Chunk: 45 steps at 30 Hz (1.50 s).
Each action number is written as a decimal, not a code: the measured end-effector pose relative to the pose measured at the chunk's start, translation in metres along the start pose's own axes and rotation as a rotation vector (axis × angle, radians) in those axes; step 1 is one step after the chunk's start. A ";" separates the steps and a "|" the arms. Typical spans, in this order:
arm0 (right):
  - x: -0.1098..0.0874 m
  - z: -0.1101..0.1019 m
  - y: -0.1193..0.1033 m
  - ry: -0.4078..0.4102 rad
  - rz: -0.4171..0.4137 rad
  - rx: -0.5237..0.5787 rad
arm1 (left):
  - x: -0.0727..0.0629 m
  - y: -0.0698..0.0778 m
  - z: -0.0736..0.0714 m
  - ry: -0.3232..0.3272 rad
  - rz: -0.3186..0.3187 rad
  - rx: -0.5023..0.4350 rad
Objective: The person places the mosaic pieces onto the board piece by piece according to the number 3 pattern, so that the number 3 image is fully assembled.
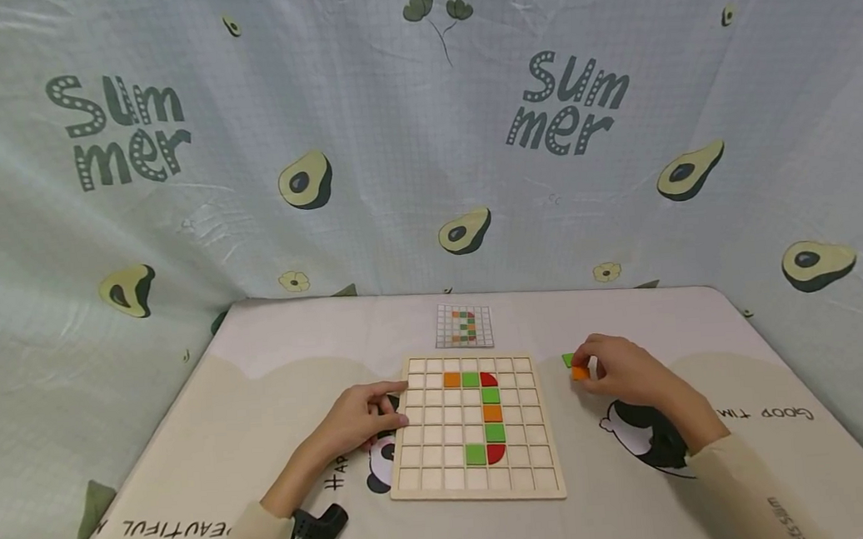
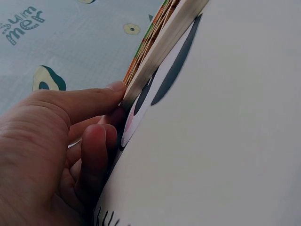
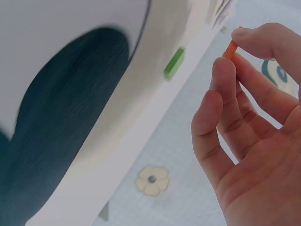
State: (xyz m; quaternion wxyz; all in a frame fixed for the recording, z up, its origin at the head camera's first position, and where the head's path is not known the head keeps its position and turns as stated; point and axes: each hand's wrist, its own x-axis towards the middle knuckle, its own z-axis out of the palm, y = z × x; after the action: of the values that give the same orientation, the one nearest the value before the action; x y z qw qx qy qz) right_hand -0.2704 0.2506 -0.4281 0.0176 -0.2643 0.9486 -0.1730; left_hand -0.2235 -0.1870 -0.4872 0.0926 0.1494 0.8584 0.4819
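Observation:
The wooden grid board (image 1: 421, 437) lies on the table with orange, green and red tiles set in some of its squares. My left hand (image 1: 359, 416) rests at the board's left side, index fingertip and thumb tip touching its edge; in the left wrist view the fingers (image 2: 99, 101) meet the wooden rim. To the right of the board, my right hand (image 1: 622, 369) pinches an orange square tile (image 3: 230, 49) between thumb and fingertips. A green tile (image 3: 175, 63) lies on the table just beyond that hand.
Behind the board lies a small printed card (image 1: 443, 327) showing a grid with coloured squares. A black strap-like object (image 1: 320, 525) is at the left wrist. The printed tablecloth (image 1: 297, 387) meets a hanging backdrop (image 1: 384, 239) at the table's far edge.

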 end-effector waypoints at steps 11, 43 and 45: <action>0.008 0.005 -0.018 -0.001 -0.045 -0.024 | 0.000 0.002 -0.001 0.000 0.008 -0.001; 0.025 0.016 -0.085 -0.045 -0.141 -0.029 | -0.001 0.003 0.000 -0.002 0.001 -0.020; 0.026 0.017 -0.090 -0.050 -0.145 -0.029 | -0.001 0.003 0.000 -0.002 -0.007 -0.017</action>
State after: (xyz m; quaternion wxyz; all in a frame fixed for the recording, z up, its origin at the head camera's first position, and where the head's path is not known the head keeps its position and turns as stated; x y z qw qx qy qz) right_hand -0.2460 0.1601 -0.4122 0.0247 -0.3365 0.9288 -0.1534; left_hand -0.2222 -0.1860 -0.4848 0.0964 0.1463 0.8546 0.4889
